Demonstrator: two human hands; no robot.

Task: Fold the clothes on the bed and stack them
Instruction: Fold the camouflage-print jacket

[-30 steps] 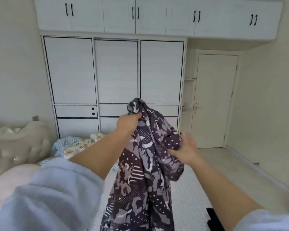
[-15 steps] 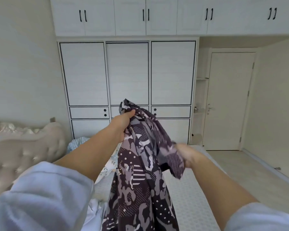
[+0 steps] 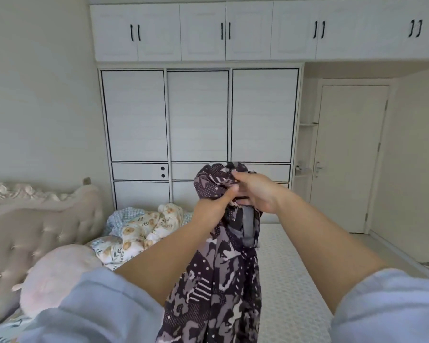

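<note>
Dark patterned garment [image 3: 223, 280] hangs in mid-air above bed [image 3: 290, 280], top bunched, rest trailing down out of frame; held high likely so fabric drops straight and edges can be found before folding. Left hand [image 3: 212, 209] grips bunch from below, fingers curled round cloth. Right hand [image 3: 254, 191] pinches same bunch at top. Floral clothes pile [image 3: 146, 229] waits near headboard [image 3: 35, 224]. Versus earlier: right hand has come up from lower fold to join left at top; hands now touching.

The dark patterned garment [image 3: 216, 280] runs off the bottom edge, its bunched top hiding both hands' fingertips.
</note>
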